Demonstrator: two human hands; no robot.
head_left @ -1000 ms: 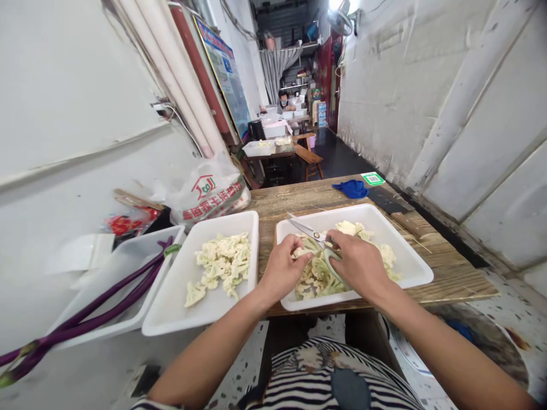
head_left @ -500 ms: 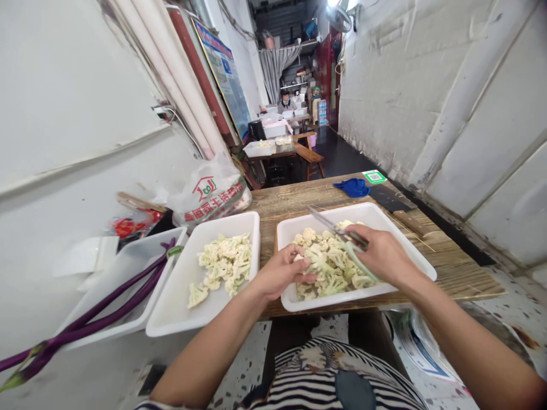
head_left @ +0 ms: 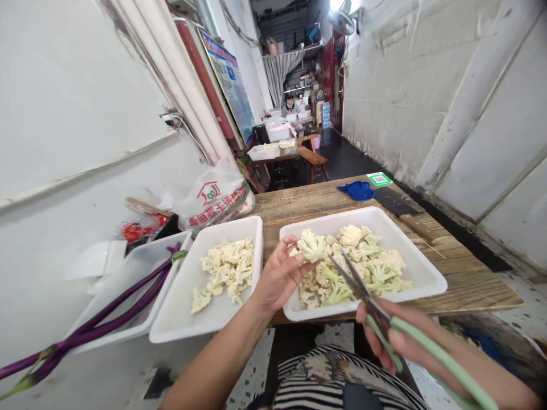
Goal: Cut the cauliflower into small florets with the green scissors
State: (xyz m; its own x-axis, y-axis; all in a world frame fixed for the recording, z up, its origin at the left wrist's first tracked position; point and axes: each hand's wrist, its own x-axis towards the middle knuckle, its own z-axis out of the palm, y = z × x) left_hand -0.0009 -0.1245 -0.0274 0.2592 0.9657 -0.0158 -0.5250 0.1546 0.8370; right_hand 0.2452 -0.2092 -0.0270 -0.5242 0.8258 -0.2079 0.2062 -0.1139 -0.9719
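Note:
My left hand [head_left: 284, 275] pinches a cauliflower floret [head_left: 313, 245] above the left side of the right-hand white tray [head_left: 427, 272]. Several more cauliflower pieces [head_left: 376, 267] lie heaped in that tray. In my right hand [head_left: 410, 333] is a pair of scissors [head_left: 363, 291] with pale green handles, its blades parted and pointing up and left toward the floret. The blade tips stand a little apart from the floret. To the left, a second white tray [head_left: 179, 310] holds a smaller pile of cut cauliflower [head_left: 231, 265].
Long purple eggplants [head_left: 123, 310] lie across another white tray [head_left: 164, 245] at the left. Behind it stands a printed plastic bag [head_left: 217, 196]. A blue cloth item [head_left: 358, 190] and a cleaver [head_left: 416, 226] rest on the wooden table [head_left: 294, 200]. Farther back a person [head_left: 290, 105] sits among trays.
My right hand has drawn the scissors down and right, out of the tray, and their blades now point up-left. My left hand has lifted the floret slightly.

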